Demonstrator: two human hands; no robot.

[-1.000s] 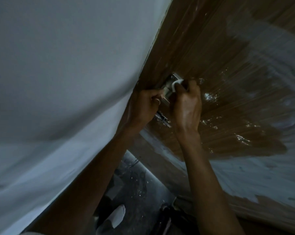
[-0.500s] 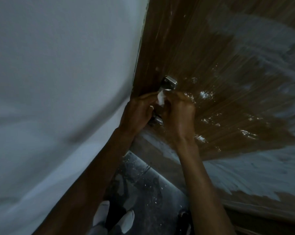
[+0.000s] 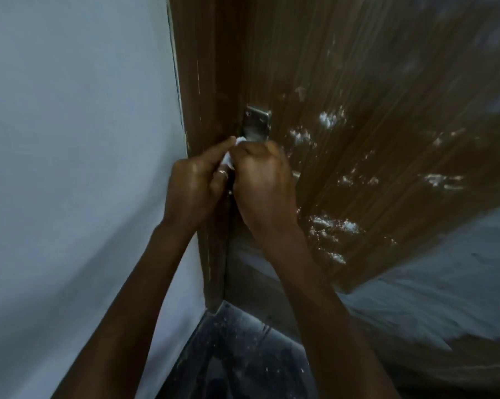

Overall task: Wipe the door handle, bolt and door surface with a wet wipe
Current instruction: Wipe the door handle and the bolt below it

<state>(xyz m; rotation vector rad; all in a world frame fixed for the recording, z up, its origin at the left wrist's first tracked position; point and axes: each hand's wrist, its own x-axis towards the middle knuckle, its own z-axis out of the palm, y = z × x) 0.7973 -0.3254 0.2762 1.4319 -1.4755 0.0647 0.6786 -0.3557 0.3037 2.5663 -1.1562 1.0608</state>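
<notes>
A metal bolt plate (image 3: 256, 124) is fixed to the brown wooden door (image 3: 358, 96) near its left edge. Just below the plate, both hands meet. My right hand (image 3: 264, 180) is curled round a white wet wipe (image 3: 228, 159), of which only a small part shows between the hands. My left hand (image 3: 198, 180), with a ring on one finger, lies against the wipe with its index finger stretched up toward the plate; the other fingers are curled. The lower part of the bolt is hidden behind my hands.
A pale wall (image 3: 76, 139) fills the left side, meeting the brown door frame (image 3: 205, 82). White smears and specks mark the door surface (image 3: 329, 119). The lower door is covered in pale paint or dust (image 3: 430, 283). A dark speckled floor (image 3: 237, 355) lies below.
The view has swung so the door edge stands more upright. My hands slid down from the bolt plate to just beneath it, and the plate's face now shows uncovered.
</notes>
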